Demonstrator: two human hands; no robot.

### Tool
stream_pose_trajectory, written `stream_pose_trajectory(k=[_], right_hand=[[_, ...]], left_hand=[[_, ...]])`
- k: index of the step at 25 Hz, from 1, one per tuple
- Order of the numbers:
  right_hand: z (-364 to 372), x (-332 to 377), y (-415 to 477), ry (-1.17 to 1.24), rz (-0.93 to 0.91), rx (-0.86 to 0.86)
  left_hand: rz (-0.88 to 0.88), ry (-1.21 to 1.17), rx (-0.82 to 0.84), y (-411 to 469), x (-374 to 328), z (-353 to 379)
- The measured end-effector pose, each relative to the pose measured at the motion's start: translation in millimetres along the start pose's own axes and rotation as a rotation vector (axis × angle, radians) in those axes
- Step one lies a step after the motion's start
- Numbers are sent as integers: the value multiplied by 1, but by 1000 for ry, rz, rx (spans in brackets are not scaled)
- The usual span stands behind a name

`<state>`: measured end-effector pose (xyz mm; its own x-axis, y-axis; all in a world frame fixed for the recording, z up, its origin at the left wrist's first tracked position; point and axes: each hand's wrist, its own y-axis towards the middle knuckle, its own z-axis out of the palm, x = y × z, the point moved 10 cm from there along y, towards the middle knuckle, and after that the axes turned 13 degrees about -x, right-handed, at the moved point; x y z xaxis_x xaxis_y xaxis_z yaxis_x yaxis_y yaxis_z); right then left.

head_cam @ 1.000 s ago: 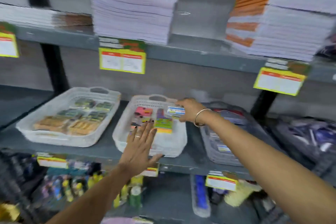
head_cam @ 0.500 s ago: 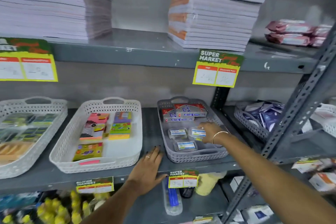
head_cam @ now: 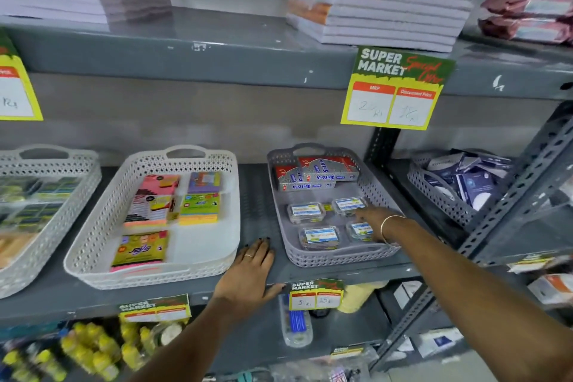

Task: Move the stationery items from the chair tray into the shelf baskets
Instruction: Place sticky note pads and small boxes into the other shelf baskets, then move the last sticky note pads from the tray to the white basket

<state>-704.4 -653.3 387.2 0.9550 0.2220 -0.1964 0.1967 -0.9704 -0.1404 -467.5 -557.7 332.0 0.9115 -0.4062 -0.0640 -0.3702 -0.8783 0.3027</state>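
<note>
A grey basket (head_cam: 341, 260) sits on the middle shelf and holds several small clear boxes (head_cam: 319, 236) with blue-and-white labels, plus red-and-silver cartons (head_cam: 313, 177) at its back. My right hand (head_cam: 373, 222) reaches into this basket from the right, fingers stretched out flat over the right-hand clear boxes, gripping nothing. My left hand (head_cam: 248, 276) lies palm down on the shelf between the grey basket and a white basket (head_cam: 148, 280), which holds colourful sticky-note packs (head_cam: 200, 205). The chair tray is out of view.
Another white basket (head_cam: 46, 161) stands at the far left, and a grey basket of dark packets (head_cam: 459, 183) at the right behind a slotted upright (head_cam: 524, 189). Paper stacks (head_cam: 387, 0) fill the shelf above. Price tags hang from the shelf edges; bottles and pens lie below.
My right hand carried a small clear box from over the white basket to the grey basket and let it go. My left hand slid from the white basket onto the shelf. The view swung right.
</note>
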Motion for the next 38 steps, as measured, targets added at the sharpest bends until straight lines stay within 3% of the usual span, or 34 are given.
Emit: stream_pose_trajectory(k=[10, 16, 21, 23, 31, 38], right_hand=[[-18, 9, 1, 1, -34, 56], [-118, 79, 6, 203, -176, -239], [-189, 212, -6, 308, -521, -427], [-209, 275, -19, 350, -646, -460], [-219, 572, -96, 341, -1038, -379], [-154, 789, -139, 348, -1127, -181]], left_hand=[[31, -5, 11, -2, -3, 1], [20, -2, 11, -7, -7, -10], [198, 118, -104, -56, -17, -26], [160, 190, -105, -85, 4, -33], [-322, 315, -99, -279, 190, -86], [-752, 246, -82, -504, 305, -94]])
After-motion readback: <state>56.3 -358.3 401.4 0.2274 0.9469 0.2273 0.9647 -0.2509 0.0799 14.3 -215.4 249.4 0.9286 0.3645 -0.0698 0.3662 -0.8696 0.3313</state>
